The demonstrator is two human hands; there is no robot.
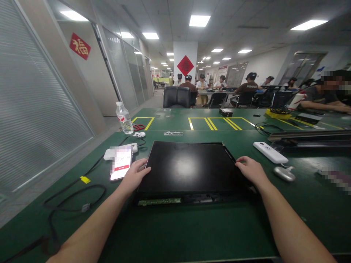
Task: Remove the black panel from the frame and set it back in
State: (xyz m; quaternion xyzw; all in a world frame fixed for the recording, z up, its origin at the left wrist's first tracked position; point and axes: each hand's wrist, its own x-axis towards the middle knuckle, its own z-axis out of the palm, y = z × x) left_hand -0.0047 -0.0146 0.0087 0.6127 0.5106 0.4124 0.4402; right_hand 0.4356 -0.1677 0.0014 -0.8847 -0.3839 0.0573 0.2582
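Background 福 sign [79, 46]; black panel [186, 166]

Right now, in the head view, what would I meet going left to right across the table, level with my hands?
Yellow tag, phone, left hand, black panel, right hand, silver device.

Bright ceiling panels [200, 21] shine above glass partitions [120, 60], a white pillar [185, 48] and black chairs [177, 98].
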